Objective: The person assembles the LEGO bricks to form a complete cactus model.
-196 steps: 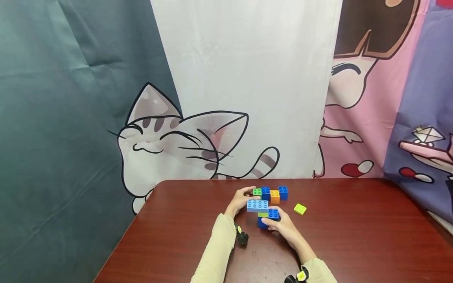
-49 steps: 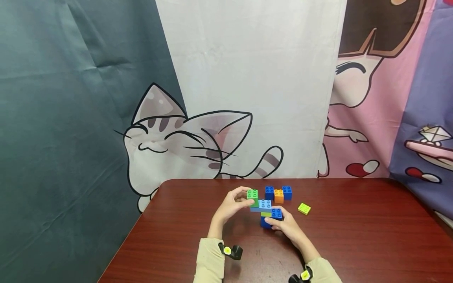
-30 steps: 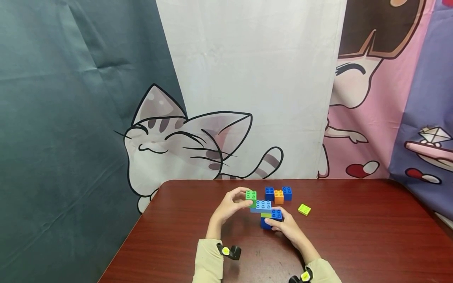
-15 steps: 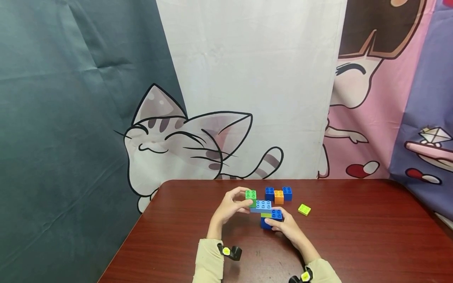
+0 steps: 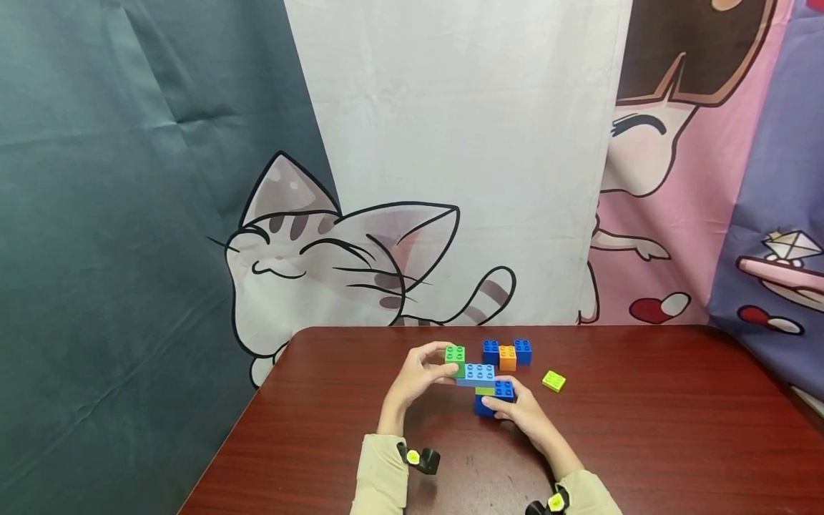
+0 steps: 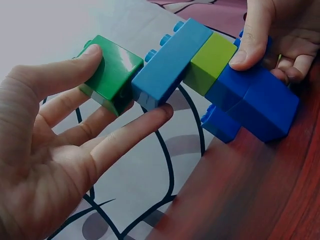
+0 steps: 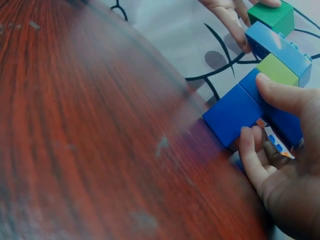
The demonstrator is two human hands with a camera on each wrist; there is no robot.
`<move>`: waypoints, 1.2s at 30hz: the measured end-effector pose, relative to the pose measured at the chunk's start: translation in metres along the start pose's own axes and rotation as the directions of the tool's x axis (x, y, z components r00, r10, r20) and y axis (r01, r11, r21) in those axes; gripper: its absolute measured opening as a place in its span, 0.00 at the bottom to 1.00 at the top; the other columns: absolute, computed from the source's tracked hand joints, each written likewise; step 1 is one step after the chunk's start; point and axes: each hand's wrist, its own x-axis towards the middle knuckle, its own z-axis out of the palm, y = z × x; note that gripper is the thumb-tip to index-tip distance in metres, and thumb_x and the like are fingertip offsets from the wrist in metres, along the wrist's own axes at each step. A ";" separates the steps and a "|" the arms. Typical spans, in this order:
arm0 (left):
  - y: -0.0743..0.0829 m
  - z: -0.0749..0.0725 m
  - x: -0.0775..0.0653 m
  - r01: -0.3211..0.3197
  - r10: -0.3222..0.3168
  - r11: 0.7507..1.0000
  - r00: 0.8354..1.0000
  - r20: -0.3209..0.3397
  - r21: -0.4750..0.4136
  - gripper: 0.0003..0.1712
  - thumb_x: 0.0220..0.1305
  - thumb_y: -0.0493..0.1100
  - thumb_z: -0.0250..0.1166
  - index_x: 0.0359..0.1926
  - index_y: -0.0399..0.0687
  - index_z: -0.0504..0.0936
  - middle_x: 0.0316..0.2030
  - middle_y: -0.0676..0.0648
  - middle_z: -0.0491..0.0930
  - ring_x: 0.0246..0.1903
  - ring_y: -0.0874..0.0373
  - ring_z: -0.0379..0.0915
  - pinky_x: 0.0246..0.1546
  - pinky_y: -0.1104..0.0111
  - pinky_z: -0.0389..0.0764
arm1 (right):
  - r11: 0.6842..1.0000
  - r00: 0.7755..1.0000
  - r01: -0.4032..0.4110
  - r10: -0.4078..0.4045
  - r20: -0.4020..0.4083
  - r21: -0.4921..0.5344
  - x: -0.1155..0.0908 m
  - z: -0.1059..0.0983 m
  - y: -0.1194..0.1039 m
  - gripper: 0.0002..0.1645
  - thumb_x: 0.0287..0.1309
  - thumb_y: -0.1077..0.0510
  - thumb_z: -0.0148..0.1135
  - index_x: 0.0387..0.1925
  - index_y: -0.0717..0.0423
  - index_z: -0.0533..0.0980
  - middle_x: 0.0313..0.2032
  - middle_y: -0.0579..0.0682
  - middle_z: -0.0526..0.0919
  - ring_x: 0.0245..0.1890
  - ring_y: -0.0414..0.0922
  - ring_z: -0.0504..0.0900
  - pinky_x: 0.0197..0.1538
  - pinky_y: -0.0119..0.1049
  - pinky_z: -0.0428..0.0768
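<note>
My left hand (image 5: 412, 375) pinches a green toy building brick (image 6: 115, 72) between thumb and fingers. The green brick is at the left end of a light blue brick (image 5: 478, 373), and one of my left fingertips reaches the light blue brick's underside in the left wrist view. Under the light blue brick's right part sits a lime brick (image 6: 210, 62), which stands on dark blue bricks (image 7: 230, 117). My right hand (image 5: 524, 411) grips these dark blue bricks, thumb on the near side. Its other fingers are partly hidden behind them.
Toward the back of the brown table (image 5: 644, 429) stand an orange brick (image 5: 507, 358), a blue brick (image 5: 491, 351) on its left and another blue brick (image 5: 523, 351) on its right. A flat lime brick (image 5: 553, 380) lies right of them. A printed cloth (image 5: 483, 179) hangs behind.
The left hand has taken the green brick from the back row and brought it to the light blue brick. Lately it has shifted slightly left, uncovering more studs. The right hand keeps its grip.
</note>
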 end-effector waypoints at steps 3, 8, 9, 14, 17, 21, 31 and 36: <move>-0.001 0.000 0.000 -0.006 0.006 1.000 1.000 -0.006 0.006 0.22 0.62 0.32 0.65 0.57 0.32 0.75 0.41 0.38 0.79 0.35 0.52 0.86 0.45 0.46 0.81 | 1.000 1.000 0.000 0.000 -0.004 -0.003 0.000 0.000 0.000 0.32 0.59 0.54 0.66 0.60 0.62 0.66 0.53 0.63 0.80 0.42 0.46 0.80 0.43 0.37 0.83; -0.003 0.000 -0.001 -0.002 0.002 1.000 1.000 -0.017 -0.020 0.23 0.62 0.31 0.64 0.58 0.30 0.75 0.39 0.44 0.79 0.36 0.53 0.87 0.46 0.44 0.80 | 1.000 1.000 0.001 -0.001 0.001 -0.001 -0.001 0.001 -0.001 0.32 0.60 0.53 0.65 0.60 0.62 0.66 0.53 0.63 0.80 0.42 0.46 0.80 0.43 0.36 0.83; -0.004 0.000 -0.001 -0.007 0.007 1.000 1.000 -0.017 -0.025 0.23 0.62 0.31 0.64 0.58 0.29 0.74 0.39 0.44 0.79 0.36 0.52 0.87 0.46 0.43 0.80 | 1.000 1.000 0.000 0.000 0.003 0.000 0.000 0.001 -0.001 0.32 0.60 0.53 0.65 0.60 0.62 0.66 0.53 0.62 0.80 0.42 0.46 0.80 0.43 0.35 0.83; -0.005 -0.001 0.001 -0.031 0.030 0.999 0.999 -0.021 -0.009 0.22 0.61 0.31 0.65 0.56 0.29 0.76 0.36 0.46 0.79 0.35 0.48 0.87 0.44 0.47 0.82 | 1.000 1.000 0.002 -0.002 0.004 -0.012 0.001 0.001 0.000 0.32 0.60 0.53 0.66 0.60 0.63 0.66 0.52 0.63 0.80 0.42 0.46 0.81 0.43 0.36 0.84; -0.005 -0.001 0.001 -0.033 0.033 0.999 0.999 -0.014 -0.008 0.22 0.60 0.32 0.66 0.56 0.29 0.76 0.36 0.45 0.79 0.35 0.47 0.87 0.44 0.48 0.83 | 1.000 1.000 -0.004 0.003 -0.002 -0.016 0.002 0.000 -0.001 0.32 0.60 0.53 0.66 0.60 0.62 0.66 0.52 0.63 0.80 0.42 0.46 0.81 0.44 0.37 0.84; -0.005 -0.001 0.000 0.001 -0.001 1.000 1.000 -0.003 -0.001 0.23 0.61 0.33 0.66 0.57 0.31 0.76 0.40 0.40 0.79 0.35 0.51 0.86 0.45 0.51 0.84 | 1.000 1.000 -0.006 0.006 -0.002 -0.028 0.000 0.000 0.000 0.32 0.60 0.53 0.66 0.60 0.62 0.66 0.53 0.62 0.80 0.42 0.46 0.80 0.44 0.38 0.84; -0.004 0.003 0.000 0.013 -0.013 0.999 1.000 0.001 0.047 0.21 0.64 0.35 0.64 0.58 0.37 0.73 0.49 0.32 0.76 0.34 0.55 0.83 0.48 0.52 0.83 | 0.999 1.000 -0.004 0.004 0.001 -0.034 -0.002 0.000 -0.001 0.31 0.60 0.53 0.66 0.60 0.61 0.67 0.53 0.62 0.80 0.42 0.46 0.80 0.44 0.39 0.84; -0.004 0.006 0.000 0.039 -0.038 0.994 0.999 -0.014 0.103 0.23 0.63 0.39 0.66 0.58 0.42 0.73 0.50 0.38 0.74 0.36 0.57 0.82 0.46 0.64 0.83 | 0.999 1.000 0.004 -0.004 0.002 -0.044 -0.002 0.000 -0.002 0.31 0.60 0.53 0.66 0.60 0.62 0.67 0.53 0.62 0.80 0.42 0.46 0.80 0.43 0.38 0.84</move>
